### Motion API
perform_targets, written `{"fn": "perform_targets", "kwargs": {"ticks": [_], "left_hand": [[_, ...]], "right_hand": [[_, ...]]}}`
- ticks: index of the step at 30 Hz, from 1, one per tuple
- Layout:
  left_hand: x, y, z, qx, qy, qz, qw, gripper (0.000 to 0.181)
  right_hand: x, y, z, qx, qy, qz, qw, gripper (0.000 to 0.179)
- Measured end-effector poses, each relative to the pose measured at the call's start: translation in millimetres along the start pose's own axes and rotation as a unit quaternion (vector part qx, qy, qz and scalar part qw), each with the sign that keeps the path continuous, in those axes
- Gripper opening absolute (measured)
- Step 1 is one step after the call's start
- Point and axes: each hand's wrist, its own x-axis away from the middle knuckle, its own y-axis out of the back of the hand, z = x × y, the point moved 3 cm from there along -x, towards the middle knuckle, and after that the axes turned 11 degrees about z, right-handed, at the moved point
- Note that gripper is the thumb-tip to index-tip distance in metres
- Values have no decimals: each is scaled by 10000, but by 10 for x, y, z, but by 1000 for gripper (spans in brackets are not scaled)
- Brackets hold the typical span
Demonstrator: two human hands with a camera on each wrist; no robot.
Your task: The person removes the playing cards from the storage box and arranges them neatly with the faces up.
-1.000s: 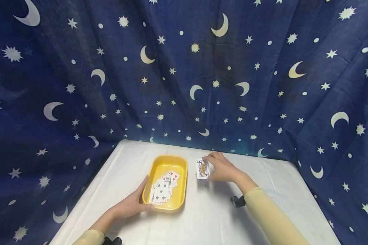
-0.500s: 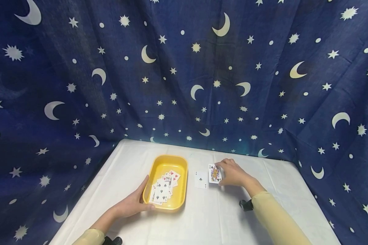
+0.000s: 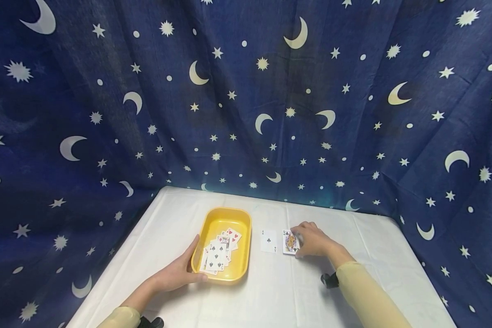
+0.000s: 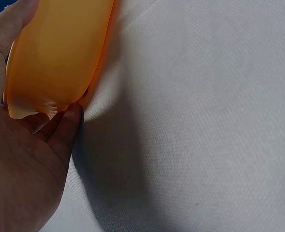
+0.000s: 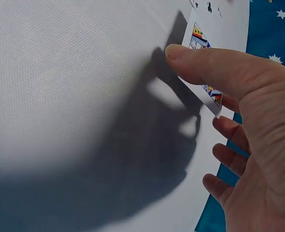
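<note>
In the head view my left hand (image 3: 175,274) grips the near left corner of a yellow tray (image 3: 243,262), thumb over the rim. The left wrist view has its fingers against the wall of the orange-looking tray (image 4: 60,58). Several playing cards (image 3: 216,256) lie face up in the tray, a five of spades on top. My right hand (image 3: 315,240) pinches a queen of clubs (image 3: 290,242) by its right side, low over the cloth. The right wrist view shows the thumb on that queen (image 5: 200,41), the other fingers loosely bent. Just left of it lies an ace of clubs (image 3: 268,241).
A white cloth (image 3: 266,296) covers the table. Behind and on both sides hangs a dark blue curtain (image 3: 246,91) with moons and stars. Black straps with small devices (image 3: 330,279) sit at the wrists.
My right hand has moved right and nearer with the queen of clubs, uncovering the ace of clubs on the cloth. The left hand and the tray stay in place.
</note>
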Motion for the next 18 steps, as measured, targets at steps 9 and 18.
{"fn": "perform_targets", "kwargs": {"ticks": [9,18], "left_hand": [[8,-2,-5,-21,-28,-26,10000,128],[10,1,-5,4,31,-29,10000,127]], "right_hand": [[2,-58,-22,-286,-54,84,9995,82],[-20,-74,-45,-383,-71,201,9990,80]]}}
